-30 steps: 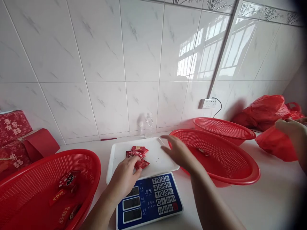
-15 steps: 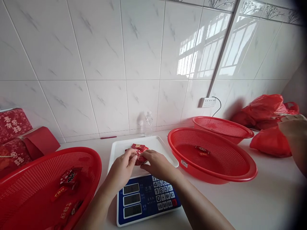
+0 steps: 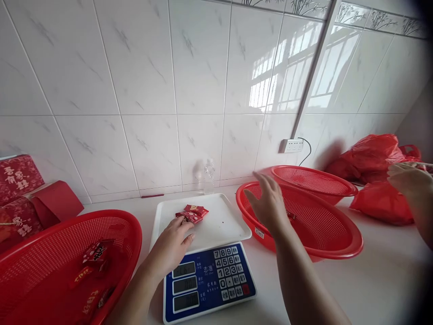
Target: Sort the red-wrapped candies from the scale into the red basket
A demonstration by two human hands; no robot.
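A few red candy packets [image 3: 192,213] lie on the white tray [image 3: 223,223] of a blue-faced scale [image 3: 209,280]. My left hand [image 3: 171,247] rests on the tray's front, fingers loosely bent and tips touching the nearest packet, with nothing clearly gripped. My right hand [image 3: 269,205] hovers with spread fingers and an empty palm over the near rim of a red mesh basket [image 3: 338,253] to the right of the scale. A red packet [image 3: 291,215] lies in that basket just past my fingers.
A large red basket [image 3: 128,234] with several packets is at the left. A second basket [image 3: 314,180] and red plastic bags [image 3: 372,155] stand at the right, where another person's hand [image 3: 409,180] is. Red boxes [image 3: 20,180], a clear bottle [image 3: 209,174] and a wall socket [image 3: 292,145] line the tiled wall.
Half a second ago both hands were together at the packets on the tray. My right hand has since swung right over the basket and opened; fewer packets lie on the tray.
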